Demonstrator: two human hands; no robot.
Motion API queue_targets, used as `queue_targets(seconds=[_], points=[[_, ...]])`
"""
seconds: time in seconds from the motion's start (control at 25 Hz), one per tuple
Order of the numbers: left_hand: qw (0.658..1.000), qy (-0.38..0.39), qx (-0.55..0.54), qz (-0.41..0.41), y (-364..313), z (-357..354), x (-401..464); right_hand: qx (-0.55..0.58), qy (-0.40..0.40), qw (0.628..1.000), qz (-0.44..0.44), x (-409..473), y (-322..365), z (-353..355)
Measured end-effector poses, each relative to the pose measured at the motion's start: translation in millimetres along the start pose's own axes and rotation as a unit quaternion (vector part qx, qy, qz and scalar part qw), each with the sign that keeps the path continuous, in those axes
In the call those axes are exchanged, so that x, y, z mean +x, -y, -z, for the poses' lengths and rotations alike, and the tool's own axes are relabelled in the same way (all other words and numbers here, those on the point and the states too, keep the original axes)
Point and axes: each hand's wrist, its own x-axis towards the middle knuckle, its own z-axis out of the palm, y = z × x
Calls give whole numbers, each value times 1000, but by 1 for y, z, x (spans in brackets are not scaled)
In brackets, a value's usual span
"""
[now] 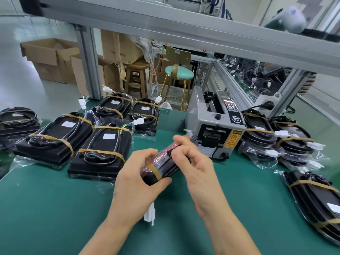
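Left hand (136, 174), right hand (199, 162) bare; forearms bare.

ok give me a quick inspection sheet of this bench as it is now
surface: green mat covers the bench.
job's things: bagged unit, tape-banded, held above the mat; white connector hangs below it.
clutter: left units and right units, all taped; grey tape dispenser behind.
hands: left hand grips the unit's near end; right hand pinches its top.
cables: leads taped onto the units.
surroundings: aluminium frame, teal stool, wooden stool, cardboard boxes.
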Motion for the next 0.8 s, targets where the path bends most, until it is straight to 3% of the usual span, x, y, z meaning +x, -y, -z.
queue_targets(seconds=[0.08,0.32,0.56,0.68,0.8], points=[[999,-17,-12,26,-3,3,1,5,-9,1000,5,6,-3,-2],[982,-65,169,56,-23,-10,30,59,-70,996,21,13,-10,-1],[983,-101,154,14,-25,-16,34,-20,-36,998,51,15,-14,-1],[992,-61,-12,114,-21,-13,38,-99,-7,994,43,13,-14,-6],[951,-33,-214,221,-19,-11,44,-129,-25,991,36,11,-17,0]])
